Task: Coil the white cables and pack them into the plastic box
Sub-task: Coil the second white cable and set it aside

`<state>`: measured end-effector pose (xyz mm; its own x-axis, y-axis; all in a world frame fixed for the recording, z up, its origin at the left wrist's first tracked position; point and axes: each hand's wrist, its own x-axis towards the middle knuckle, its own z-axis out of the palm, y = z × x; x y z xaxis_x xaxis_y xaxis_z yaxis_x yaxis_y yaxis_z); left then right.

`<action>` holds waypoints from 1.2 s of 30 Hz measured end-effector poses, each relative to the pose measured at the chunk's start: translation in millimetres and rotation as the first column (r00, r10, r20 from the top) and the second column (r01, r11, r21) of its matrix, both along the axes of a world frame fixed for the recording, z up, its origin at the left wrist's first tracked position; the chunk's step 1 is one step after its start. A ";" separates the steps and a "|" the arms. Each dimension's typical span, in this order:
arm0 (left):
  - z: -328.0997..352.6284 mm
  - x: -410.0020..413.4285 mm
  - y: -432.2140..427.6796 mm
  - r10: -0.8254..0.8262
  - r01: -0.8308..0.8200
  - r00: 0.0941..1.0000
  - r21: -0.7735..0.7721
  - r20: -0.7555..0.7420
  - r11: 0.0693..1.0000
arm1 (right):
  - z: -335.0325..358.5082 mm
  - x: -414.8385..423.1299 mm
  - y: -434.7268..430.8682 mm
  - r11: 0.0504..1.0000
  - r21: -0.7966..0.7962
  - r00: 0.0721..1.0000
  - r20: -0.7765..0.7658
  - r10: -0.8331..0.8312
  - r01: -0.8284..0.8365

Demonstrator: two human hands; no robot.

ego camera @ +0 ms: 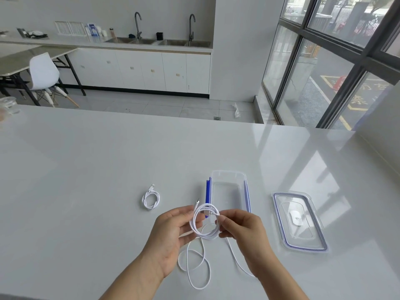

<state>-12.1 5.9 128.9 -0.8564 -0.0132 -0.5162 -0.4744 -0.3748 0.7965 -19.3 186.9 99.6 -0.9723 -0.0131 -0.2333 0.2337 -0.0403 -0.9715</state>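
A white cable (204,224) is held above the table between both hands, partly wound into a small loop. My left hand (171,232) pinches the loop's left side near the plug end. My right hand (240,228) pinches its right side. The loose remainder of that cable (199,269) lies in curls on the table below my hands. A second white cable (150,199) lies coiled on the table to the left. The clear plastic box (229,191) with blue clips stands open just beyond my hands. Nothing shows inside the box.
The box's clear lid (299,219) lies flat on the table to the right. A glass jar (9,105) stands at the table's far left edge. The white table (86,169) ends at a far edge, with floor, chair and sinks beyond.
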 end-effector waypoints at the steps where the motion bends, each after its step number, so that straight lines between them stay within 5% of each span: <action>1: -4.0 0.4 -4.2 0.017 -0.017 1.000 -0.008 0.004 1.000 | -2.6 -1.5 -2.3 1.000 0.003 1.000 0.006 0.002 -0.003; 13: -52.4 9.7 -62.5 0.292 -0.289 0.956 -0.202 -0.017 0.936 | -36.6 -25.5 -75.0 0.988 0.067 0.984 0.123 0.133 -0.142; 36: -150.0 -49.4 -168.5 0.287 -0.175 0.955 -0.630 0.079 0.757 | -125.5 -84.5 -208.6 0.919 0.286 0.916 0.370 0.155 -0.272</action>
